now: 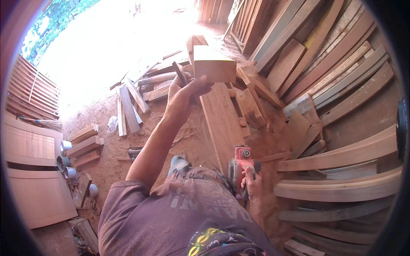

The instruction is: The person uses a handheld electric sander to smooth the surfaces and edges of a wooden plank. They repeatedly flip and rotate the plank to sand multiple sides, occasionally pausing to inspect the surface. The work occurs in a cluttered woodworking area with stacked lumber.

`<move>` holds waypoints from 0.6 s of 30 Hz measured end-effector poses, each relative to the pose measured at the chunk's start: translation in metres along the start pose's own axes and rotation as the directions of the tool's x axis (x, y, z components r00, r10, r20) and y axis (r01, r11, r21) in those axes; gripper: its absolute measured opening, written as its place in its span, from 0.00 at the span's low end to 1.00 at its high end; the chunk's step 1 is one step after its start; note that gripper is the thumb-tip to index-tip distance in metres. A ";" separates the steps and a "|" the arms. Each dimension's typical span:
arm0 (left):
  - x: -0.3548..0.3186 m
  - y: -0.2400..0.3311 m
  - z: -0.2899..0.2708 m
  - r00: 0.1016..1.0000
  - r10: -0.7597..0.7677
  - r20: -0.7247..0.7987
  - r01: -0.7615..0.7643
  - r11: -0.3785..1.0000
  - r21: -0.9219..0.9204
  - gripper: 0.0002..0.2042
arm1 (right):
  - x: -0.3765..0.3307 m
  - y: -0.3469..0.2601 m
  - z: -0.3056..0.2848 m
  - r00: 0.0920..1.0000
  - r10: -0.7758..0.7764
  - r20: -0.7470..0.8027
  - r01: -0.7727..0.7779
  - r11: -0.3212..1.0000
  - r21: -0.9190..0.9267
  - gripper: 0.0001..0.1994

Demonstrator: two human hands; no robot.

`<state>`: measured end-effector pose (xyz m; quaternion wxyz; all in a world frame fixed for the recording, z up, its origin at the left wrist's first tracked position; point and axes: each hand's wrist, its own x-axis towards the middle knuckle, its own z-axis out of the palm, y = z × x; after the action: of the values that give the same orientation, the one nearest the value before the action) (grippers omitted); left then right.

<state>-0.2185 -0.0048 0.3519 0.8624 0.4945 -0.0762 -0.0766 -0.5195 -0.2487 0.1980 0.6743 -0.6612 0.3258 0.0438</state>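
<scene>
Head view | left hand, 11 o'clock: against wooden block, cannot tell if gripping | right hand, 5 o'clock: gripping red power tool by handle

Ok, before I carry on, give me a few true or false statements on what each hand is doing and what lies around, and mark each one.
1. The right hand holds a red power tool. True.
2. The left hand is down beside the power tool. False: it is stretched out ahead, at a wooden block.
3. Long wooden boards lie along the right side of the picture. True.
4. The broom is at the far right. False: it is on the left side.
5. Crumpled pale plastic lies on the ground, left of the left forearm. True.
</scene>
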 end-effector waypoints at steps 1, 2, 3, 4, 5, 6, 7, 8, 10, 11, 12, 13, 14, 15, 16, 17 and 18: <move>0.003 0.000 0.000 1.000 0.005 0.002 -0.005 1.000 0.002 0.13 | 0.001 -0.002 0.001 1.000 -0.006 -0.002 0.006 1.000 0.003 0.28; 0.006 0.000 0.000 1.000 0.010 0.004 -0.010 1.000 0.005 0.13 | 0.003 -0.004 0.003 1.000 -0.013 -0.004 0.013 1.000 0.005 0.28; 0.008 0.001 0.000 1.000 0.016 0.005 -0.016 1.000 0.007 0.14 | 0.004 -0.008 0.005 1.000 -0.021 -0.003 0.021 1.000 0.005 0.28; 0.009 0.001 -0.001 1.000 0.012 0.007 -0.012 1.000 0.008 0.15 | 0.004 -0.009 0.005 1.000 -0.025 -0.002 0.025 1.000 0.003 0.27; 0.009 0.002 -0.001 1.000 0.008 0.010 -0.008 1.000 0.010 0.15 | 0.003 -0.010 0.005 1.000 -0.029 0.001 0.029 1.000 0.000 0.27; 0.009 0.002 -0.002 1.000 0.005 0.011 -0.005 1.000 0.012 0.16 | 0.003 -0.011 0.005 1.000 -0.018 0.005 0.018 1.000 0.003 0.27; 0.008 0.004 0.001 1.000 0.001 -0.006 -0.001 1.000 0.005 0.15 | 0.003 -0.011 0.004 1.000 -0.005 0.007 0.005 1.000 0.006 0.28; 0.007 0.007 0.005 1.000 -0.003 -0.024 0.003 1.000 -0.002 0.15 | 0.002 -0.011 0.004 1.000 0.007 0.009 -0.007 1.000 0.008 0.28; 0.002 0.009 0.004 0.997 -0.072 -0.037 0.076 0.989 0.128 0.17 | 0.002 -0.010 0.003 1.000 0.010 0.022 -0.010 0.999 0.037 0.27; -0.001 0.012 -0.005 0.990 -0.137 -0.039 0.142 0.954 0.262 0.19 | 0.002 -0.010 0.002 1.000 0.013 0.024 -0.014 0.999 0.053 0.27; -0.010 0.010 -0.014 0.977 -0.205 -0.061 0.212 0.897 0.388 0.22 | 0.001 -0.005 0.001 1.000 0.014 0.006 -0.015 0.999 0.050 0.26; -0.021 -0.001 -0.017 0.973 -0.221 -0.063 0.228 0.893 0.388 0.23 | 0.002 0.000 0.001 1.000 0.016 -0.014 -0.015 0.999 0.048 0.25; -0.033 -0.018 -0.023 0.969 -0.238 -0.063 0.243 0.889 0.388 0.24 | 0.003 0.003 0.001 0.999 0.017 -0.036 -0.015 0.999 0.047 0.24; -0.050 -0.037 -0.035 0.962 -0.259 -0.082 0.270 0.879 0.394 0.25 | 0.000 0.002 0.004 0.999 0.015 -0.037 -0.013 0.999 0.048 0.25; -0.064 -0.073 -0.053 0.960 -0.254 -0.118 0.280 0.862 0.423 0.20 | -0.002 0.000 0.006 0.999 0.013 -0.043 -0.011 0.999 0.050 0.25; -0.072 -0.096 -0.059 0.943 -0.297 -0.150 0.332 0.850 0.408 0.20 | -0.001 -0.002 0.007 0.998 0.014 -0.055 -0.011 0.998 0.054 0.26; -0.081 -0.116 -0.060 0.923 -0.340 -0.180 0.385 0.835 0.392 0.21 | -0.002 -0.001 0.007 0.998 0.020 -0.053 -0.017 0.998 0.054 0.26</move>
<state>-0.2920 0.0049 0.2172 0.7079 0.6772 0.0489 -0.1948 -0.5182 -0.2415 0.1991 0.6823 -0.6408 0.3511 0.0235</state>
